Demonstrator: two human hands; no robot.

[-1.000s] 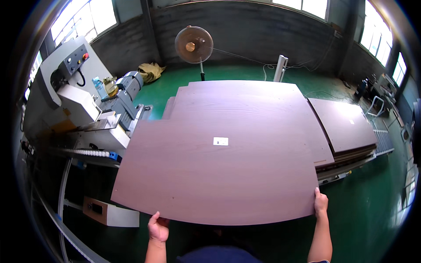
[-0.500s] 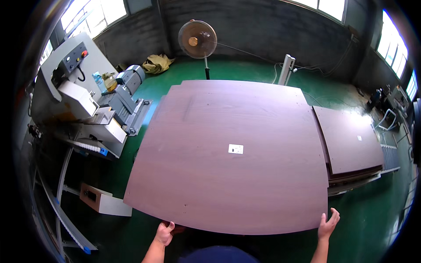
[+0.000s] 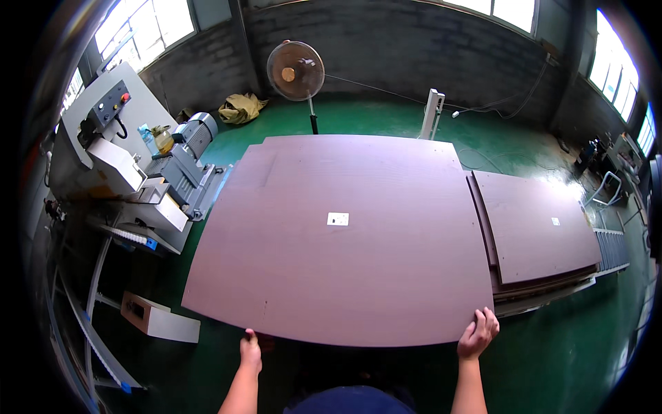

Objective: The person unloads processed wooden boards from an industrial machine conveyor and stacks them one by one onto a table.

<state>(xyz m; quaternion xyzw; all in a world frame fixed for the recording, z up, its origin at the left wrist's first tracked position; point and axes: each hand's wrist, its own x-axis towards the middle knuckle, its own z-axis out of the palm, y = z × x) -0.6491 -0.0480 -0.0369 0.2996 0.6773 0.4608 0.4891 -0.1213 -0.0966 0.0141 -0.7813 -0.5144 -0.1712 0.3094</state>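
Observation:
A large reddish-brown wood-look panel (image 3: 345, 276) lies flat across the middle on a stack of similar panels, with a small white label (image 3: 338, 219) on its face. My left hand (image 3: 250, 350) grips its near edge left of centre, the thumb at the top edge and the other fingers hidden below. At the near right corner, my right hand (image 3: 478, 333) is closed around the panel's edge with bent fingers. What supports the stack is hidden beneath it.
To the right stands a lower stack of brown panels (image 3: 545, 228) by a roller conveyor (image 3: 611, 250). A grey machine with a motor (image 3: 196, 134) is at the left, and a box-like wooden piece (image 3: 162, 321) sits below it. Beyond the panels are a fan (image 3: 295, 70) and white post (image 3: 432, 114).
The top panel has slid away from me and to the left. My right hand, apart from the corner before with fingers spread, now closes on it. The view has shifted slightly.

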